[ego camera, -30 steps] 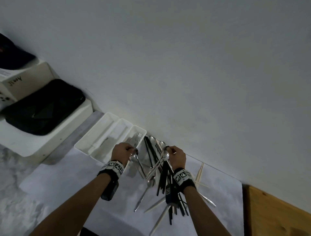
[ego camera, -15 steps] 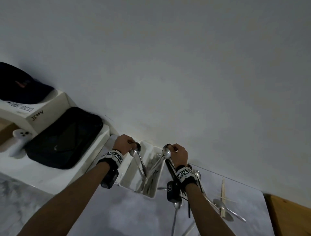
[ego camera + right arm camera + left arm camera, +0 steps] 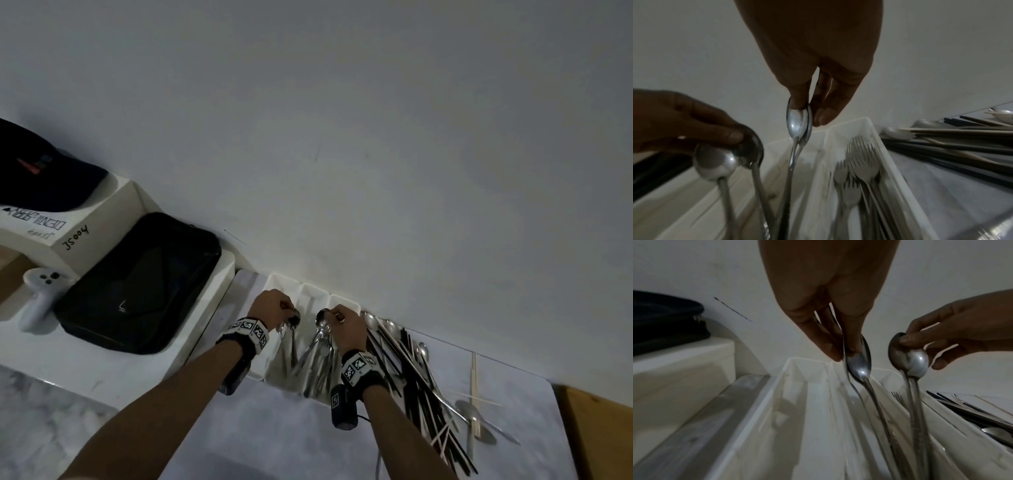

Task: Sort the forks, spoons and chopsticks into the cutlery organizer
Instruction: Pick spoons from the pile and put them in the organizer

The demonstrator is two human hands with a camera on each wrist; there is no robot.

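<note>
A white cutlery organizer (image 3: 313,294) stands against the wall. My left hand (image 3: 284,310) pinches the bowls of two spoons (image 3: 858,363), and their handles hang down into the organizer (image 3: 797,386). Just to its right, my right hand (image 3: 334,315) pinches the bowls of two more spoons (image 3: 798,120) the same way. Those handles drop into the compartment left of the forks (image 3: 859,162). The forks lie in the rightmost compartment. A pile of black and wooden chopsticks (image 3: 411,370) mixed with spoons (image 3: 476,421) lies on the table to the right.
A black bag (image 3: 137,284) lies on a white box left of the organizer, with a white controller (image 3: 41,294) and a dark cap (image 3: 41,178) further left. The wall rises directly behind the organizer. A wooden surface (image 3: 599,428) borders the table at the right.
Both hands have carried their spoons from the pile to the organizer, and the handles now reach down into it. The head camera has shifted.
</note>
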